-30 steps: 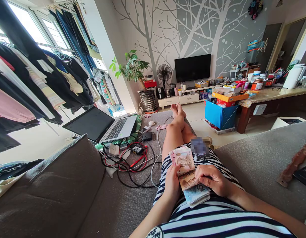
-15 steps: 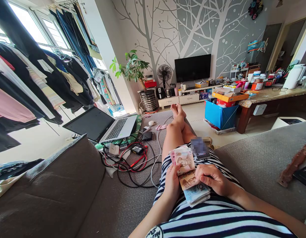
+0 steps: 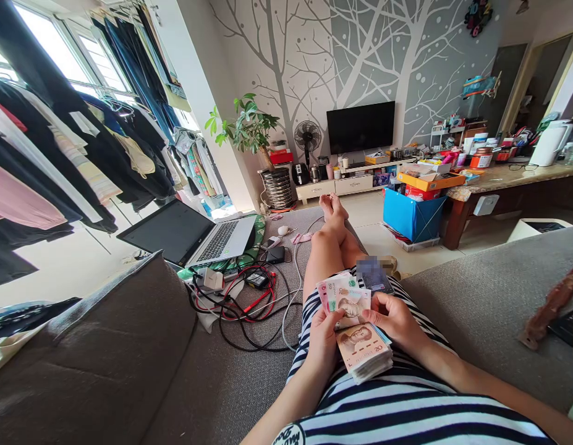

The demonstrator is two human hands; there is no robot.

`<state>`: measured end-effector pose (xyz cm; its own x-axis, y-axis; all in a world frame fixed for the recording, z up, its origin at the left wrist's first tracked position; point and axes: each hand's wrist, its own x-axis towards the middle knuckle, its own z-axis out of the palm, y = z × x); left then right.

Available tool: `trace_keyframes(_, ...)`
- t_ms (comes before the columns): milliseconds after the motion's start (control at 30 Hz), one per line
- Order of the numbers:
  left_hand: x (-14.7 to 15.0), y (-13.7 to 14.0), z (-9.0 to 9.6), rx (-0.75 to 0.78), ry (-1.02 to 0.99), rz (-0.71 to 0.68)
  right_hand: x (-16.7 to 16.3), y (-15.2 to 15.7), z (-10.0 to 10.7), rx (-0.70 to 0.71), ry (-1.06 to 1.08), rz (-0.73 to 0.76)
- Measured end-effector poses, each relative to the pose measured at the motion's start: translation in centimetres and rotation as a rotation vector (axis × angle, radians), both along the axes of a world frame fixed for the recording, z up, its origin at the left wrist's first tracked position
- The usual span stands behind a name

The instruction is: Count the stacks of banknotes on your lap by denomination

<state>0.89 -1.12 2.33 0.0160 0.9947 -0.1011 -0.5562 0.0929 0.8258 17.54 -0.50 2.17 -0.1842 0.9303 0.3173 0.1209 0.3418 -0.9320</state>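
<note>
A small fan of banknotes (image 3: 330, 288), pink and green ones among them, is pinched between the thumb and fingers of my left hand (image 3: 321, 337). My right hand (image 3: 400, 321) has its thumb and forefinger closed on the right edge of a brownish 20 banknote (image 3: 353, 304), which lies over the fan and also meets my left thumb. Just below both hands, a thick stack of banknotes (image 3: 364, 347) rests on my lap, an orange-brown 20 on top and a blue edge showing at its right. Striped cloth (image 3: 425, 405) covers my lap.
Beyond the notes lies a dark, partly blurred flat object (image 3: 376, 278) on my thigh. Tangled cables (image 3: 249, 303) and an open laptop (image 3: 221, 240) are to the left on the sofa (image 3: 221, 383). A black keypad device (image 3: 568, 327) lies far right.
My right hand has shifted from the lower stack up to the fanned notes, at the right edge of a 20. The stack now shows a 20 on top where a blue note showed before.
</note>
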Motion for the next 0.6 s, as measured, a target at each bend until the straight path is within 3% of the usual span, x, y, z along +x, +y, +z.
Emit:
trace_keyframes(100, -0.1, 0.1, -0.1, 0.012, 0.001, -0.013, -0.3, 0.4, -0.3, -0.012, 0.013, -0.051)
trace_keyframes(300, -0.1, 0.1, -0.2, 0.030, -0.002, -0.007, -0.4, -0.5, 0.2, 0.098, -0.061, -0.039)
trace_keyframes(600, -0.2, 0.1, -0.1, 0.032, 0.056, 0.065, 0.3, -1.9, 1.2, 0.294, -0.100, 0.200)
